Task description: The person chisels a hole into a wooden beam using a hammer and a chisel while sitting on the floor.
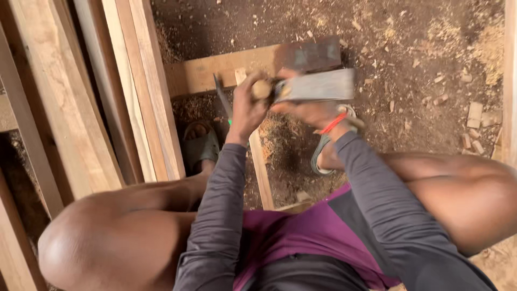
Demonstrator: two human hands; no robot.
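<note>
Both hands are closed on a hand plane (315,85) held over a narrow wooden strip (259,161) that runs from near the knees out toward the far floor. The left hand (246,108) wraps the rounded front knob (262,89); the right hand (312,110), with a red band at the wrist, grips the rear of the grey body. The plane looks heavy and rigid, best held at knob and rear. The strip seems light and stiff. Stacked planks (107,97) lean on the left; wood chips (474,116) litter the dirt floor (420,48) at right
</note>
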